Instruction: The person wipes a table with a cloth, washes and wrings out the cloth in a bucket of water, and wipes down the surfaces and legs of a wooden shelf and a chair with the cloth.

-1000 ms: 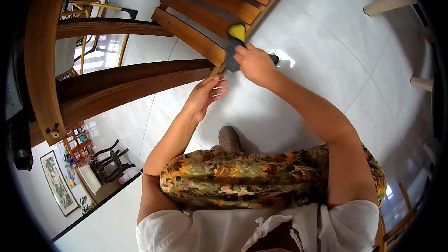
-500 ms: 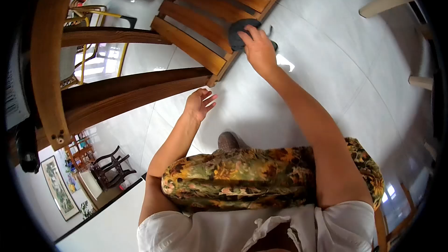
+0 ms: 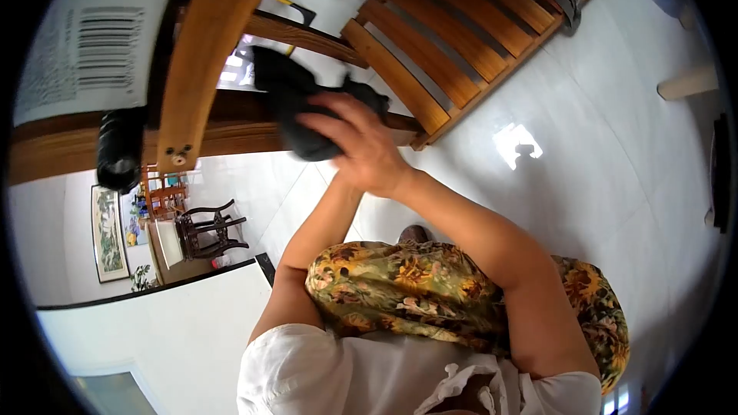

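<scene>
My right hand is closed on a dark grey cloth, its fingers bent over the near side. Both are smeared by motion. The cloth hangs in loose folds in front of the brown wooden rail of a piece of furniture; whether it touches the wood I cannot tell. My left forearm reaches up to the same spot, but the left hand is hidden behind my right hand and the cloth. Just right of the cloth begins the slatted wooden seat.
An upright wooden post stands at the left, beside a package with a barcode and a black tube-like object. Dark fabric hangs over the seat's far edge. Stool legs show at the right, above the pale tiled floor.
My right hand has carried the dark cloth from the seat's edge leftwards to the rail, in front of my left hand. The camera view has swung to the left.
</scene>
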`<state>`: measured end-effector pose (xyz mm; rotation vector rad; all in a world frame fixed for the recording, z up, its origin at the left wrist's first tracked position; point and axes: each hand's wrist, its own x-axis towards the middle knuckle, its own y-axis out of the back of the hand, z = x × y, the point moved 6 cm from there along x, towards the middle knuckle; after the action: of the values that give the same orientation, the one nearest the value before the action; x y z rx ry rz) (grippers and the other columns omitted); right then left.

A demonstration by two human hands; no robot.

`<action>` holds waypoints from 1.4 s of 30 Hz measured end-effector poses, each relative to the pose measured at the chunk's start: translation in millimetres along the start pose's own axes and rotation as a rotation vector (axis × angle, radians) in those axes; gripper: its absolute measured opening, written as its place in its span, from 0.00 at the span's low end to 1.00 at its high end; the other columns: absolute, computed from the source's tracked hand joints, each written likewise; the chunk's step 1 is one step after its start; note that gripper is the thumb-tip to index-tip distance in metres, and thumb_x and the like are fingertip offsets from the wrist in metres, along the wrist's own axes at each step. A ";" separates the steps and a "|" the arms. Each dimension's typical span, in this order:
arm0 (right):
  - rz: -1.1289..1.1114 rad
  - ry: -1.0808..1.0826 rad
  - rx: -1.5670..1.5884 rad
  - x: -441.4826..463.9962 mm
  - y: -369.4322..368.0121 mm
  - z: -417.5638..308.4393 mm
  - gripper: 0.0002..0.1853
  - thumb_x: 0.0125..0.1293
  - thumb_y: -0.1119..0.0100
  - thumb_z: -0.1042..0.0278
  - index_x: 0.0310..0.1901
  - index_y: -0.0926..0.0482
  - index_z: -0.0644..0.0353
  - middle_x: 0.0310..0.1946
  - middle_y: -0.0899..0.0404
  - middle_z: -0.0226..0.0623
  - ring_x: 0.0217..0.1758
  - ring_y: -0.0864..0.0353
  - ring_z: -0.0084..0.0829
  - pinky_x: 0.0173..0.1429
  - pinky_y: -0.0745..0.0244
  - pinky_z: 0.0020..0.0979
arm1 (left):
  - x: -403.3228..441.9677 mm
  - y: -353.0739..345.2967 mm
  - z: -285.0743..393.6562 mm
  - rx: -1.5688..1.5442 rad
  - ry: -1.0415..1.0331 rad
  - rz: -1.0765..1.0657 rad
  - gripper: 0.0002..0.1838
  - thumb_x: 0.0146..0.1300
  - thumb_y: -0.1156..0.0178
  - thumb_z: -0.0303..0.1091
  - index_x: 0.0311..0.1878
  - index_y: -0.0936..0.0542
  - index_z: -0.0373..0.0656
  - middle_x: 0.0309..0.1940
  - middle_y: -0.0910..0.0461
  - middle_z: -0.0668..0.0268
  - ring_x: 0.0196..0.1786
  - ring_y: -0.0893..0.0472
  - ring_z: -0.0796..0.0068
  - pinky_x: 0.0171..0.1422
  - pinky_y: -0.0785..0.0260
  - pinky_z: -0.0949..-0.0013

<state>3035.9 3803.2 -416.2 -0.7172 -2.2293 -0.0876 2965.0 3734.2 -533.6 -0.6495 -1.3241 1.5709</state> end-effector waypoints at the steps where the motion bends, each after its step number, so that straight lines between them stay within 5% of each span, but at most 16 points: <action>1: -0.024 -0.074 -0.072 -19.0 6.7 13.4 0.32 0.49 0.39 0.77 0.61 0.27 0.53 0.62 0.31 0.43 0.66 0.32 0.47 0.69 0.35 0.44 | -4.0 10.2 5.2 0.005 0.043 0.028 0.28 0.72 0.54 0.54 0.66 0.32 0.46 0.63 0.30 0.62 0.66 0.31 0.65 0.71 0.38 0.61; 4: -0.077 -0.226 -0.277 -84.5 19.4 73.8 0.30 0.57 0.41 0.75 0.64 0.30 0.54 0.65 0.34 0.42 0.67 0.33 0.48 0.69 0.35 0.44 | -25.5 48.4 42.4 0.807 -0.088 0.791 0.28 0.72 0.54 0.53 0.66 0.32 0.43 0.64 0.29 0.61 0.67 0.31 0.65 0.72 0.38 0.61; 8: -0.110 -0.355 -0.219 -65.3 16.8 57.8 0.31 0.57 0.41 0.76 0.65 0.29 0.53 0.67 0.36 0.42 0.66 0.33 0.48 0.69 0.36 0.43 | -19.8 40.2 39.7 0.803 -0.067 0.754 0.26 0.74 0.56 0.50 0.66 0.32 0.44 0.63 0.28 0.64 0.65 0.29 0.68 0.70 0.36 0.65; 9: -0.091 -0.243 -0.181 -45.4 9.6 36.4 0.30 0.56 0.41 0.76 0.64 0.27 0.51 0.67 0.36 0.42 0.67 0.34 0.49 0.70 0.36 0.44 | -19.8 52.2 41.9 0.511 -0.093 0.626 0.24 0.75 0.56 0.47 0.68 0.33 0.46 0.66 0.31 0.63 0.68 0.31 0.67 0.68 0.35 0.65; 14: -0.017 0.248 -0.172 42.6 -17.9 -70.5 0.32 0.49 0.37 0.75 0.58 0.22 0.36 0.66 0.36 0.32 0.64 0.36 0.53 0.69 0.37 0.53 | -22.9 10.2 32.9 0.703 -0.042 0.432 0.32 0.75 0.58 0.50 0.73 0.47 0.38 0.71 0.40 0.57 0.76 0.43 0.59 0.80 0.50 0.60; 18: -0.096 0.326 -0.474 -5.2 -20.1 -21.6 0.24 0.57 0.42 0.67 0.55 0.20 0.30 0.64 0.33 0.28 0.66 0.37 0.53 0.69 0.38 0.55 | -8.1 8.0 20.3 0.591 0.008 0.423 0.29 0.76 0.59 0.48 0.72 0.42 0.39 0.70 0.37 0.55 0.72 0.36 0.58 0.77 0.43 0.60; 21: -0.149 0.212 -0.526 -63.8 2.8 33.7 0.20 0.54 0.40 0.68 0.49 0.15 0.33 0.56 0.27 0.35 0.62 0.33 0.52 0.68 0.35 0.51 | 15.9 -21.7 1.6 1.056 0.239 0.282 0.29 0.76 0.61 0.50 0.72 0.40 0.42 0.68 0.34 0.54 0.70 0.33 0.57 0.76 0.41 0.59; 24: -0.152 0.076 -0.419 -88.9 21.9 57.3 0.20 0.52 0.38 0.73 0.47 0.15 0.41 0.51 0.27 0.41 0.58 0.30 0.53 0.67 0.34 0.45 | -8.1 35.9 26.4 0.589 0.083 0.711 0.31 0.75 0.63 0.54 0.69 0.35 0.40 0.63 0.28 0.53 0.65 0.27 0.58 0.71 0.36 0.59; 28: 0.171 -0.295 -0.115 -31.4 61.2 11.3 0.24 0.52 0.38 0.77 0.53 0.20 0.49 0.55 0.29 0.45 0.57 0.28 0.49 0.62 0.32 0.45 | 7.0 15.7 41.3 0.851 -0.015 0.611 0.32 0.72 0.54 0.55 0.70 0.36 0.42 0.68 0.33 0.61 0.69 0.33 0.65 0.74 0.40 0.61; 30: 0.390 0.001 -0.065 18.9 75.3 -39.8 0.22 0.52 0.40 0.78 0.51 0.20 0.50 0.53 0.28 0.45 0.55 0.28 0.50 0.62 0.35 0.45 | 18.2 -8.6 52.0 0.876 -0.090 0.515 0.33 0.70 0.51 0.57 0.70 0.37 0.44 0.69 0.36 0.64 0.70 0.36 0.67 0.74 0.42 0.61; 33: 0.112 0.390 -0.400 72.5 63.6 -62.0 0.26 0.55 0.41 0.72 0.58 0.24 0.40 0.56 0.31 0.41 0.61 0.32 0.49 0.66 0.38 0.51 | 43.5 -67.9 38.7 1.285 -0.182 0.585 0.32 0.71 0.54 0.59 0.67 0.35 0.44 0.63 0.31 0.64 0.67 0.33 0.67 0.72 0.39 0.61; 34: 0.023 0.461 -0.516 84.6 62.9 -59.8 0.27 0.56 0.42 0.70 0.59 0.24 0.36 0.57 0.31 0.39 0.62 0.33 0.48 0.67 0.39 0.52 | 43.4 -68.6 39.5 0.838 -0.142 0.575 0.31 0.72 0.56 0.60 0.63 0.31 0.43 0.59 0.27 0.62 0.64 0.30 0.67 0.70 0.38 0.60; 36: 0.026 0.616 -0.525 99.1 80.9 -47.6 0.26 0.58 0.45 0.74 0.59 0.23 0.37 0.57 0.28 0.32 0.63 0.33 0.44 0.67 0.38 0.46 | 28.3 -37.7 62.5 0.905 -0.062 0.542 0.31 0.73 0.61 0.60 0.51 0.22 0.40 0.46 0.20 0.59 0.54 0.25 0.63 0.64 0.36 0.58; 37: 0.083 0.579 -0.547 107.6 96.1 -41.9 0.27 0.59 0.46 0.75 0.60 0.24 0.38 0.57 0.28 0.32 0.62 0.31 0.44 0.67 0.37 0.45 | 33.2 -39.1 57.6 0.900 0.002 0.454 0.32 0.73 0.63 0.59 0.41 0.19 0.40 0.35 0.19 0.58 0.46 0.24 0.60 0.60 0.36 0.59; 41: 0.443 0.159 -0.547 129.9 169.8 -14.3 0.30 0.61 0.49 0.79 0.66 0.29 0.47 0.57 0.32 0.46 0.60 0.30 0.50 0.64 0.30 0.40 | 33.9 -36.0 55.5 0.967 -0.032 0.466 0.31 0.74 0.63 0.56 0.39 0.19 0.39 0.31 0.22 0.59 0.45 0.28 0.59 0.61 0.38 0.58; 42: 0.444 0.246 -0.517 134.2 176.2 -22.1 0.30 0.60 0.48 0.80 0.66 0.29 0.49 0.57 0.34 0.50 0.58 0.29 0.50 0.65 0.32 0.40 | 29.2 -33.6 55.9 0.942 -0.033 0.440 0.31 0.74 0.63 0.57 0.40 0.19 0.39 0.32 0.22 0.59 0.45 0.27 0.59 0.60 0.37 0.59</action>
<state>3070.0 4007.6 -334.8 -1.3833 -1.7746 -0.5133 2916.1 3734.4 -481.4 -0.3077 -0.3369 2.3017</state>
